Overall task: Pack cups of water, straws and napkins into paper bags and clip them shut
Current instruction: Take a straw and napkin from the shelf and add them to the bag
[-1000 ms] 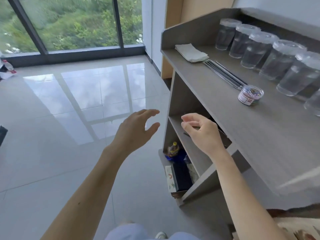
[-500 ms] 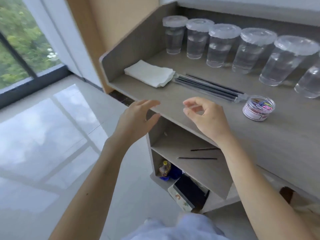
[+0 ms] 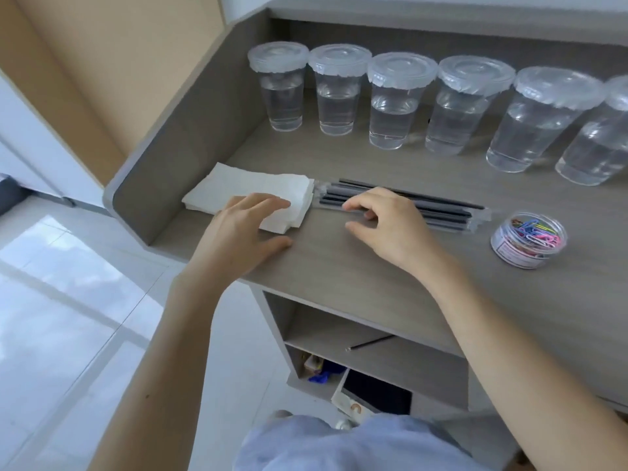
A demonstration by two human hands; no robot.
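Six cups [image 3: 338,96] of water stand lidded in a row at the back of the table [image 3: 339,266]. Half a second ago both grips hung in the air before the table's front edge; now both are down on it. My left grip [image 3: 238,232] lies spread, fingers flat on the near right corner of the napkins [image 3: 238,185], thumb on the bare wood. My right grip [image 3: 390,229], which had thumb and forefinger nearly pinched, now has them apart. Its bent fingertips rest on the left end of the straws [image 3: 448,212], its thumb lies on the table short of them, and it encloses nothing. Napkins and straws lie just beside each other, left of the middle. The jar [image 3: 528,239] of clips stands right of the straws.
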